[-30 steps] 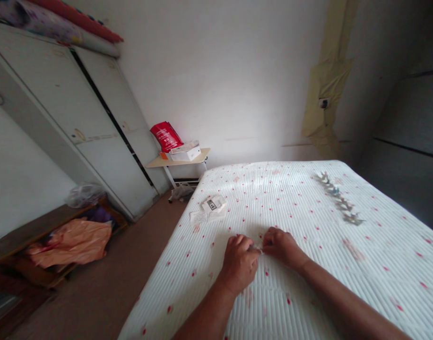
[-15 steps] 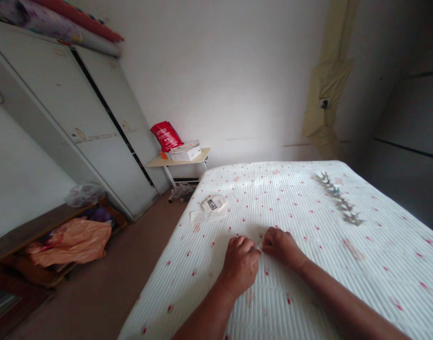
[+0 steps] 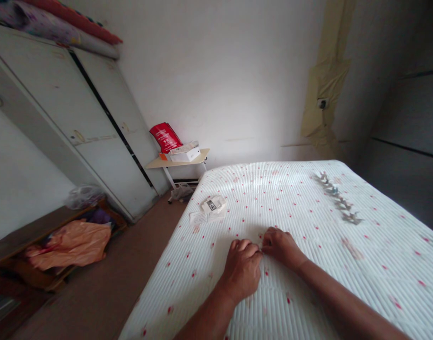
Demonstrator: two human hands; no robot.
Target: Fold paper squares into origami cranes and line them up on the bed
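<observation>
On the white, red-dotted bed cover (image 3: 273, 198), my left hand (image 3: 242, 269) and my right hand (image 3: 281, 246) meet near the middle, fingertips almost touching. The fingers of both are curled and closed. Whatever is between them is hidden or too small to name. Beyond my left hand lie white papers (image 3: 207, 216) with a small packet (image 3: 213, 204) bearing a black printed square. Over to the right, a row of several folded grey-green paper shapes (image 3: 339, 197) runs across the cover.
A small table (image 3: 156, 163) at the bed's far left corner holds a red bag (image 3: 166, 137) and a white box (image 3: 185, 155). Orange plastic (image 3: 73, 243) lies on a low wooden unit at the left. A grey cabinet (image 3: 106, 137) stands behind.
My left hand has shifted slightly right and closer to my right hand. The small pale bit seen between the fingertips no longer shows.
</observation>
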